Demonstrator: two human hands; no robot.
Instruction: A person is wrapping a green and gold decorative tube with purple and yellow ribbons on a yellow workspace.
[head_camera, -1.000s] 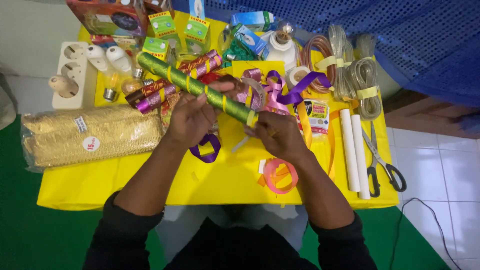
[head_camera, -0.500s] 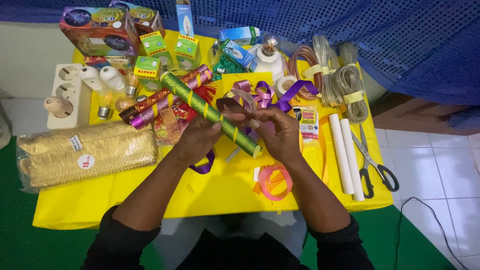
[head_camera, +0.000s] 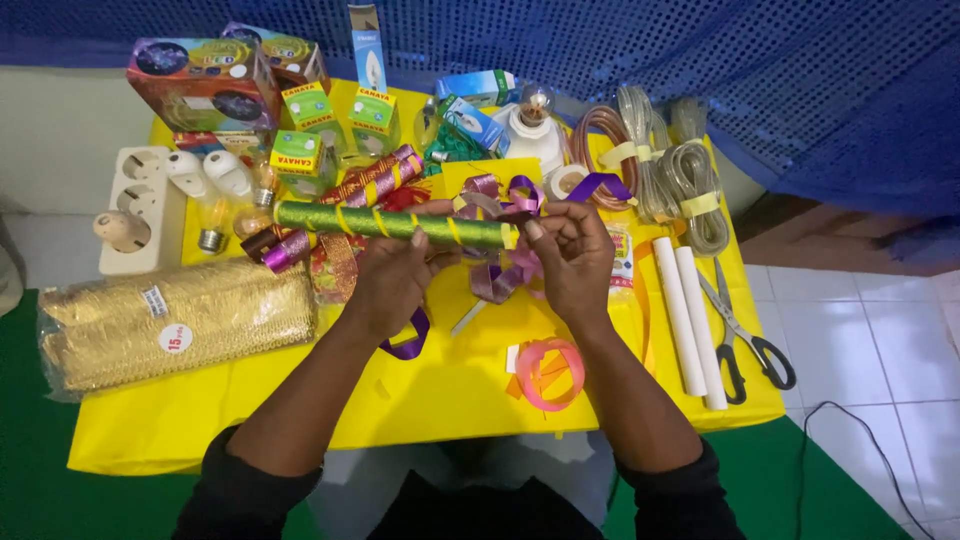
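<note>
I hold a green glittery tube (head_camera: 390, 222) wound with yellow ribbon level above a yellow table (head_camera: 440, 400). My left hand (head_camera: 392, 280) grips the tube around its middle from below. My right hand (head_camera: 570, 255) pinches the tube's right end with its fingertips. Behind my hands lie purple and pink ribbon bows (head_camera: 510, 195). A purple ribbon strip (head_camera: 410, 345) hangs under my left wrist. An orange-pink ribbon loop (head_camera: 548, 372) rests on the table near my right forearm.
Two white tubes (head_camera: 688, 310) and scissors (head_camera: 745, 335) lie at the right. Coiled cables (head_camera: 660, 175), small bulb boxes (head_camera: 300, 155), loose bulbs (head_camera: 215, 225), a white power strip (head_camera: 135, 210) and a gold mesh pack (head_camera: 170, 322) fill the back and left.
The green tube has swung from a diagonal slant to lie level. My right hand has shifted to its right end, and the view has tipped slightly downward.
</note>
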